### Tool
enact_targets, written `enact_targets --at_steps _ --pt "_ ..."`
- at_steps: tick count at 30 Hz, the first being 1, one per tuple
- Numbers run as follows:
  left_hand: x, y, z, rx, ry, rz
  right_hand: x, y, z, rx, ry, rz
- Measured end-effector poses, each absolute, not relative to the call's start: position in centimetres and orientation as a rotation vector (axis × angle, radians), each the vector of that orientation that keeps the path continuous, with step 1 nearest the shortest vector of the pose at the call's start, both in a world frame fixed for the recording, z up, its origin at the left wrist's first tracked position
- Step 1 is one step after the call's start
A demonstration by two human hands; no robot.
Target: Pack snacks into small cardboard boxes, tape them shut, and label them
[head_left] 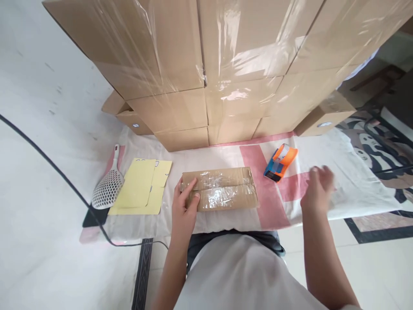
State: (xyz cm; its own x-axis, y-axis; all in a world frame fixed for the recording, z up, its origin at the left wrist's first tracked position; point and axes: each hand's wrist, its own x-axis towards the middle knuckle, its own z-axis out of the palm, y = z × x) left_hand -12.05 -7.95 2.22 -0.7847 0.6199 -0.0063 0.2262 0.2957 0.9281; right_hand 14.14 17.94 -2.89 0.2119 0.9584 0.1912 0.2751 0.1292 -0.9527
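A flat brown cardboard parcel (226, 189), wrapped in clear tape, lies on a white and pink cloth (351, 189) in front of me. My left hand (184, 202) rests on the parcel's left end, thumb and fingers on its top. My right hand (318, 187) hovers blurred above the cloth, right of the parcel, fingers loosely apart and holding nothing. An orange and blue tape dispenser (280, 162) lies on the cloth between the parcel and my right hand.
A tall stack of film-wrapped cardboard boxes (206, 64) stands behind the cloth. Yellow card sheets (140, 189) and a white perforated scoop (108, 187) lie to the left. A black cable (58, 168) runs across the pale floor. A patterned rug (380, 142) is at right.
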Motion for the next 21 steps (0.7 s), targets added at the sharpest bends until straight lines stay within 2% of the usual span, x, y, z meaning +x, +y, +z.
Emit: enact_targets --at_steps 3,8,10,12,16,21 --pt "-12.2 -7.2 2.0 0.85 2.299 1.49 13.7 21.0 -4.4 -1.352 -1.542 0.864" --pt "-10.6 -6.7 2.1 1.294 2.65 1.703 10.9 19.5 -4.1 -1.218 -1.671 0.714" --pt "-8.3 -6.8 2.4 1.708 2.477 1.834 11.5 17.4 -2.9 -1.15 -1.666 0.662" --pt "-5.3 -6.1 3.0 1.821 2.085 1.784 12.9 15.0 -1.3 -1.041 -1.666 0.597" --pt "-0.2 -2.3 4.1 1.242 1.611 1.434 15.3 10.9 1.7 -0.796 -1.808 0.482" --pt "0.6 1.7 4.9 1.134 1.485 1.284 15.9 9.9 3.5 -0.628 -1.989 0.399"
